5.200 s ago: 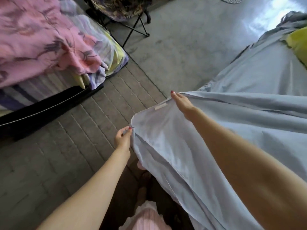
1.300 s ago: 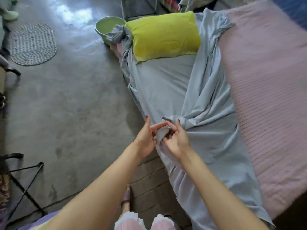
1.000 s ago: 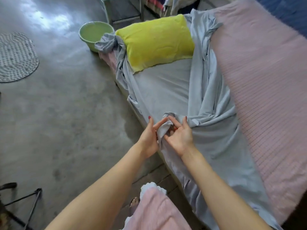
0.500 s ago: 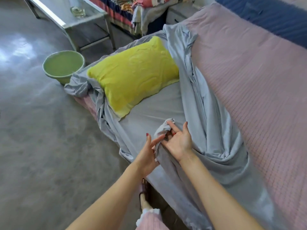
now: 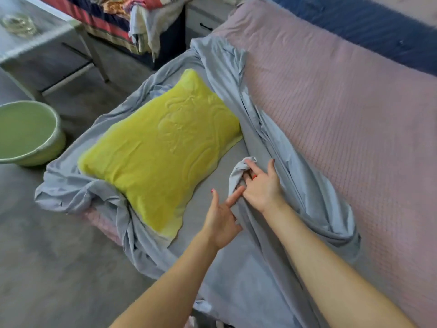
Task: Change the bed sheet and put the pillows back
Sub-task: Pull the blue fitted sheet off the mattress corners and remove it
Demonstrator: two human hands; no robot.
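Right now the right hand grips a bunched corner of the grey sheet at the middle of the frame. The left hand is just beside it, fingers straight and touching the fold. The sheet runs long, from bottom middle up to the top middle. The yellow pillow lies on it, up and left of both hands, nearer the left one. At the left edge, a green basin looks empty.

smooth matt cloth sheet, embossed plush pillow.

Head view looks steeply down, close over the bed, edges perhaps blurred.
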